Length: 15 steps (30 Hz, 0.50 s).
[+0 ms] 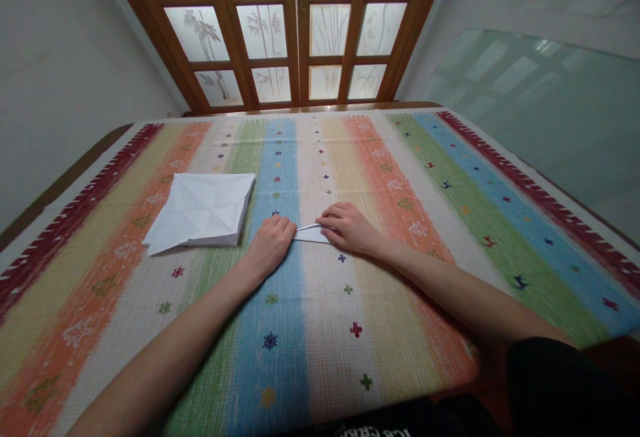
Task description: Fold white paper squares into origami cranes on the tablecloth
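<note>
A small folded piece of white paper (311, 233) lies on the striped tablecloth near the middle of the table. My left hand (273, 240) grips its left end with fingers curled down over it. At the other end, my right hand (347, 227) pinches the paper between thumb and fingers. Only the middle stretch of the folded paper shows; both ends are hidden under my fingers. To the left of my left hand rests a stack of white paper sheets (203, 210), the top one creased and slightly askew.
The tablecloth (320, 330) has coloured stripes and covers the table. Beyond the far edge stand wooden doors (295, 30) with frosted panes. A pale glass panel (540, 110) is on the right, and a plain wall (65, 43) on the left.
</note>
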Available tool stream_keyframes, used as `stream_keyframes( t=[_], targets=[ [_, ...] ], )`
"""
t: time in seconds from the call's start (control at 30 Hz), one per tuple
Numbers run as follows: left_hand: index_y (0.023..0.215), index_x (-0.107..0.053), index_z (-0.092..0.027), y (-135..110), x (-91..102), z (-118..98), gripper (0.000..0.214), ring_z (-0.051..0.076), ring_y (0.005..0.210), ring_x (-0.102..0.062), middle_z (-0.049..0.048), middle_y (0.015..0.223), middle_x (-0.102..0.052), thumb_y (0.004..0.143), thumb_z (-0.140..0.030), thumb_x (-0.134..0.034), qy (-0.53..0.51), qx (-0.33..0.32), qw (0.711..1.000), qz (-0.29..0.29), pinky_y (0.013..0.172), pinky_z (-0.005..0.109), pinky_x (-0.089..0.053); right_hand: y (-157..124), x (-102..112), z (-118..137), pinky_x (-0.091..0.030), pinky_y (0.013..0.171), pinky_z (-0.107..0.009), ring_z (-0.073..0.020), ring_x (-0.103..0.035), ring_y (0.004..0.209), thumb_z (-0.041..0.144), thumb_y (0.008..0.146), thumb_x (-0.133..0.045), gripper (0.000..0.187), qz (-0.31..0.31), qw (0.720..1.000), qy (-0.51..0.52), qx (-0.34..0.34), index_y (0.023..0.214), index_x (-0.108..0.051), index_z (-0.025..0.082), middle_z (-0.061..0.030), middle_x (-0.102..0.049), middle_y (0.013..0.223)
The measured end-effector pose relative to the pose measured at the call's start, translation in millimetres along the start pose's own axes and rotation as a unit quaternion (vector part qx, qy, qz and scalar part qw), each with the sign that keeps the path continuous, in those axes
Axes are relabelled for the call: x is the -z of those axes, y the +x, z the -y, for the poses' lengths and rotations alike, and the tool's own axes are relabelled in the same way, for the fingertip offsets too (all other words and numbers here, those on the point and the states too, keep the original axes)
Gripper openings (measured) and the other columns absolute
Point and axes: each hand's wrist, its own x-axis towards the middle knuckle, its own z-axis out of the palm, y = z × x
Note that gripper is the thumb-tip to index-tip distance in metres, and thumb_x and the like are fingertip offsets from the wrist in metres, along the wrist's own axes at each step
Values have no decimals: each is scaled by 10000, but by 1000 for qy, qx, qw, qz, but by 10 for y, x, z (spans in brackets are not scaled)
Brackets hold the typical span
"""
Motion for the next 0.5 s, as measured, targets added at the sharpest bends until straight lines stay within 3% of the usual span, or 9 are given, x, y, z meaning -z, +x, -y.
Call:
stream_keyframes(
  t=[0.17, 0.5],
  targets=[
    [904, -593, -142, 20, 22, -11, 154, 240, 835, -532, 83, 859, -598, 948, -150, -446, 9, 4, 1000, 25, 729, 339, -425, 100, -66, -36, -383, 722, -314, -187, -558, 777, 185, 953, -466, 237, 32, 992, -94, 74, 939, -701, 153, -91, -687, 841],
    [846, -602, -128, 37, 114, -36, 187, 258, 827, -537, 103, 819, -586, 925, -94, -435, 58, -41, 996, 48, 716, 359, -422, 47, -80, -70, -380, 676, -283, -169, -543, 747, 166, 991, -399, 284, 27, 988, -99, 116, 926, -674, 144, -68, -667, 811]
  ],
)
